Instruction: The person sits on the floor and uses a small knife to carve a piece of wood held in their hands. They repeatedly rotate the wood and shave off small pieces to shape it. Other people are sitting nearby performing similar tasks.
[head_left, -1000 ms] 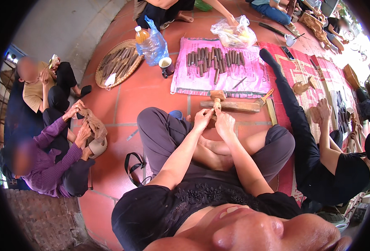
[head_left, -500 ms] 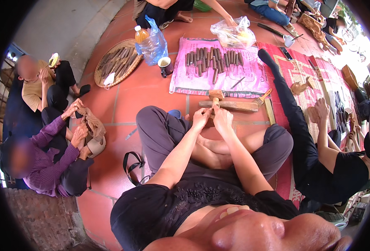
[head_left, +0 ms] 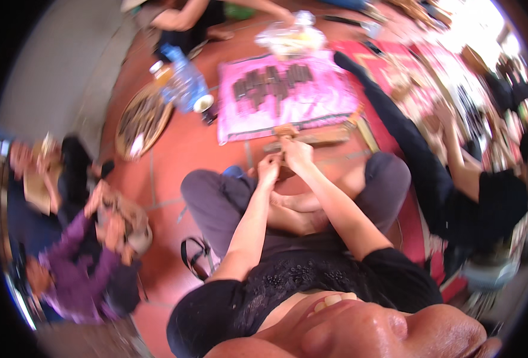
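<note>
My left hand (head_left: 269, 169) is closed, its fingers pinched together above my crossed legs. What it pinches is too small and blurred to make out. My right hand (head_left: 299, 154) is a little farther forward, also closed, with its fingers at the near side of a wooden mallet (head_left: 286, 130). The fingers cover the mallet's handle, and whether they grip it or something small cannot be told. Just beyond my hands, a long wooden block (head_left: 326, 138) lies on the floor under the mallet.
Dark brown sticks (head_left: 274, 83) lie in rows on a pink sheet (head_left: 329, 107). At left are a round woven tray (head_left: 119, 140) of sticks, a blue plastic bag (head_left: 186, 80) and a dark mug (head_left: 209, 113). People sit on both sides; another reaches to a clear bag (head_left: 288, 40).
The view has turned and blurred, shifting the scene leftward. My right hand has moved forward toward the mallet's head, and my left hand now sits lower and apart from it.
</note>
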The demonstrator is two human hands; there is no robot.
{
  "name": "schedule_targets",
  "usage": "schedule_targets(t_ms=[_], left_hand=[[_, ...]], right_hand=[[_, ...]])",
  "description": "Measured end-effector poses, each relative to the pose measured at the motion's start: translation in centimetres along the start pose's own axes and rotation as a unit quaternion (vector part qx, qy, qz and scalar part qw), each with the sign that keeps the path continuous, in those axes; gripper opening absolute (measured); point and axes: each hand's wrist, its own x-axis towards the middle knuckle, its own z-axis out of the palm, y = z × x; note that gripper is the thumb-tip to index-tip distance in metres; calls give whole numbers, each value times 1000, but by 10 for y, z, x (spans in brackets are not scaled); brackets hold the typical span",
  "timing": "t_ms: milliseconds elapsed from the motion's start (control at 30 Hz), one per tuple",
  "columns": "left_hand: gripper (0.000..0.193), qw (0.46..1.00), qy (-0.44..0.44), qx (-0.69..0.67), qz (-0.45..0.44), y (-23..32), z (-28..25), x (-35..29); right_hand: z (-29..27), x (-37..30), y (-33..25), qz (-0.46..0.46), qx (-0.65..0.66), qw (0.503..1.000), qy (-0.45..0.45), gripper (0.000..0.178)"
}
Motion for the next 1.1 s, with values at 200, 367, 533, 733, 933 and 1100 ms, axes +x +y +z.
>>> schedule_targets(t_ms=[200,367,533,733,933,1100], left_hand=[[37,999,-21,11,-32,-7,-6,18],[37,998,-42,23,-31,0,-9,4],[38,997,-38,26,-69,24,8,-3],[36,998,-28,32,-43,11,-8,-4],[37,996,-51,19,-64,22,17,4],[33,1000,-7,-14,-11,-7,-18,12]], right_hand=[[14,-14,0,-1,-48,997,55,28],[3,-43,-11,-8,2,997,75,26],[12,7,15,31,1,999,25,22],[-4,-54,-11,38,33,996,72,19],[-3,-2,30,49,26,995,78,27],[-6,-51,-5,31,62,997,18,34]])
